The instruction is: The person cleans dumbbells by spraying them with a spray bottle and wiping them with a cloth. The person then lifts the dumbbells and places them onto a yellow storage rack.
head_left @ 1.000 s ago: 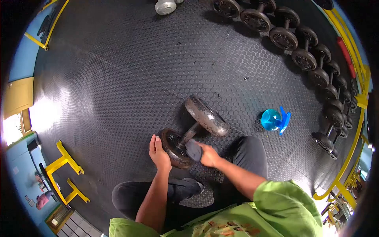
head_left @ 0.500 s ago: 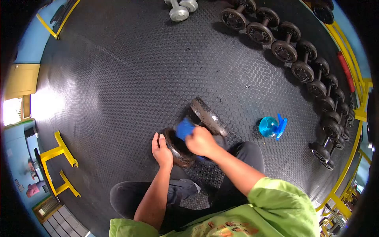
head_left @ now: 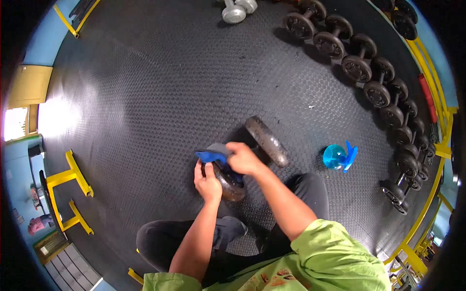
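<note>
A worn black dumbbell (head_left: 266,140) lies on the floor in front of my crossed legs, its handle mostly hidden by my right arm and a cloth. My left hand (head_left: 208,184) rests against the outer side of its near-left weight, fingers wrapped on the edge. My right hand (head_left: 243,158) is closed on a blue and grey cloth (head_left: 213,153), which lies over the top of that same weight, close to my left fingertips. To the right stands a spray bottle (head_left: 334,156) with blue liquid and a blue trigger.
A long row of black dumbbells (head_left: 357,68) curves along the right side beside a yellow frame (head_left: 442,149). Silver dumbbells (head_left: 234,13) lie at the top. Yellow metal stands (head_left: 73,175) are at the left, and a person in pink (head_left: 40,223) appears at the far left.
My right hand has moved the cloth from the handle side up over the left weight's top edge. My left hand stays on the weight. The view has shifted slightly.
</note>
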{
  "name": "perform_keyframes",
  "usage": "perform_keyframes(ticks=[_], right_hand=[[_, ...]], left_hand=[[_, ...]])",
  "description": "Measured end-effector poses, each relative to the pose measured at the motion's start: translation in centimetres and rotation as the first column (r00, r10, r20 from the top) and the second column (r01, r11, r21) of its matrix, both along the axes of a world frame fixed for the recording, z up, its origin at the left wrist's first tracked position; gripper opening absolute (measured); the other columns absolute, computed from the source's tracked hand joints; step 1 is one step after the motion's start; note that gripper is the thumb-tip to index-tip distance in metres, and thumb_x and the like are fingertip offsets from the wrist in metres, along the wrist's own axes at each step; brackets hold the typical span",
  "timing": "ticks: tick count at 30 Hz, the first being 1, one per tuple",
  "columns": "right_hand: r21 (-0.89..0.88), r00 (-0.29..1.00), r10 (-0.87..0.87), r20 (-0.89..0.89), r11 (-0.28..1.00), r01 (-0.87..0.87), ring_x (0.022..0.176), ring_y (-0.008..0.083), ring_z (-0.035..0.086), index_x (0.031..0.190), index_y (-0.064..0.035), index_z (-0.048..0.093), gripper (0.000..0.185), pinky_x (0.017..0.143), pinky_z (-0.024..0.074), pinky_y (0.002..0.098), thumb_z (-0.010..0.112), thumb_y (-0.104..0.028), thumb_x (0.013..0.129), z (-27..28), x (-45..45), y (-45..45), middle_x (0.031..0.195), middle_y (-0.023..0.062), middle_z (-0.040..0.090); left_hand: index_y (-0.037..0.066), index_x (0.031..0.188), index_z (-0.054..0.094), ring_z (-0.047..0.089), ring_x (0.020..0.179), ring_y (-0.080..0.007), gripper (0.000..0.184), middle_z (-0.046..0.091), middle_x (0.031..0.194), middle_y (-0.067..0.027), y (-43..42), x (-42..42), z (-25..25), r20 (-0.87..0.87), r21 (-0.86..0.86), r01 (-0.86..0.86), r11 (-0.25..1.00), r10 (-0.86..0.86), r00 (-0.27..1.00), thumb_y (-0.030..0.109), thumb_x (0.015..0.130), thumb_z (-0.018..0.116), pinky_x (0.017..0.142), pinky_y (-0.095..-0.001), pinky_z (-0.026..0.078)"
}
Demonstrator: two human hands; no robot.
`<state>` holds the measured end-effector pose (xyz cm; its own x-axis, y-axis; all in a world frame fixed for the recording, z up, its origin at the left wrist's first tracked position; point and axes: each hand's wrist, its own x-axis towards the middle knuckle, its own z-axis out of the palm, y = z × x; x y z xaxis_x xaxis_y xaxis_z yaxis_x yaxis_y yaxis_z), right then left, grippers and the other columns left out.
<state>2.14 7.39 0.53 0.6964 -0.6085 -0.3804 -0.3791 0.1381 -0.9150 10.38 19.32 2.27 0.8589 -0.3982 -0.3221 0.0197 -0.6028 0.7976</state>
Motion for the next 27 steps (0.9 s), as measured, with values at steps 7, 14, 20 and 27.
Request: perform_keyframes(ticks=[7, 14, 20, 27], right_hand=[[-0.781, 0.905, 0.092, -0.414, 0.475, -0.406, 0.138, 0.0247, 0.033, 0.119, -0.0090, 0.063, 0.041, 0.116, 0.0190, 0.0466, 0.049, -0.021, 0.082, -1.0, -4.2, 6.1, 0.141, 0.0093, 0.048], [-0.752, 0.914, -0.065, -0.400, 0.594, -0.287, 0.133, 0.0247, 0.040, 0.122, -0.0148, 0.062, 0.049, 0.098, 0.0438, 0.0480, 0.058, -0.012, 0.074, -1.7, -6.4, 4.3, 0.140, 0.0067, 0.048], [-0.820, 0.936, 0.102, -0.336, 0.458, -0.344, 0.115, 0.0233, 0.050, 0.102, -0.0143, 0.070, 0.027, 0.081, 0.0418, 0.0420, 0.056, -0.016, 0.079, 0.3, -5.0, 5.3, 0.117, 0.0022, 0.061], [-0.932, 0.967, -0.087, -0.241, 0.300, -0.205, 0.095, 0.0275, 0.055, 0.083, -0.0098, 0.067, 0.016, 0.078, 0.0433, 0.0406, 0.062, -0.013, 0.069, 9.5, -6.8, 0.2, 0.099, 0.0067, 0.062]], left_hand=[[-0.004, 0.124, 0.056, 0.057, 0.110, -0.0249, 0.046, 0.062, 0.120, -0.0161, -0.7, 0.5, 0.0, 0.000, 0.068, -0.046, 0.997, 0.046, 0.999, 0.029, 0.092, 0.059, 0.098, -0.0325, 0.041], [-0.001, 0.124, 0.058, 0.059, 0.108, -0.0264, 0.047, 0.063, 0.117, -0.0162, -0.5, 0.2, 0.7, 0.003, 0.107, -0.053, 0.993, 0.053, 0.999, 0.033, 0.090, 0.061, 0.094, -0.0341, 0.044], [0.002, 0.123, 0.059, 0.060, 0.109, -0.0300, 0.049, 0.064, 0.117, -0.0177, -0.6, 0.5, 0.5, 0.016, 0.102, -0.048, 0.994, 0.046, 0.999, 0.036, 0.088, 0.063, 0.094, -0.0364, 0.044], [0.002, 0.123, 0.058, 0.058, 0.110, -0.0390, 0.056, 0.062, 0.117, -0.0241, -0.5, 0.8, 0.3, 0.077, 0.104, -0.068, 0.992, 0.060, 0.995, 0.040, 0.083, 0.067, 0.095, -0.0426, 0.045]])
